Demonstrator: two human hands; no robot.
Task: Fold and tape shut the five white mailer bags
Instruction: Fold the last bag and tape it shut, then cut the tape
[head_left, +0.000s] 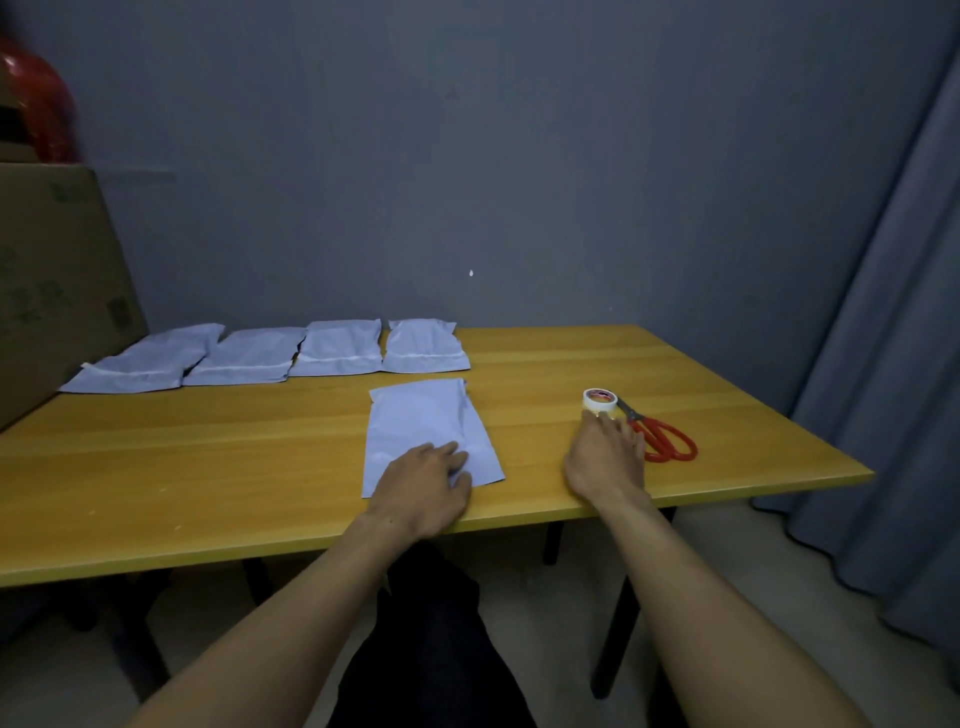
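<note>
A white mailer bag (423, 421) lies flat on the wooden table (208, 467) in front of me. My left hand (423, 480) presses flat on its near end. Several more white mailer bags (340, 348) lie in a row along the table's far edge, from the leftmost (148, 358) to the rightmost (425, 347). A roll of tape (600, 401) stands to the right of the near bag. My right hand (605, 457) reaches out with its fingertips touching the roll. Red-handled scissors (662, 439) lie just right of that hand.
A large cardboard box (52, 280) stands at the table's left end, with a red object (36, 104) on top. A grey wall is behind the table and a grey curtain (893, 364) hangs at the right. My dark-clothed legs are under the near edge.
</note>
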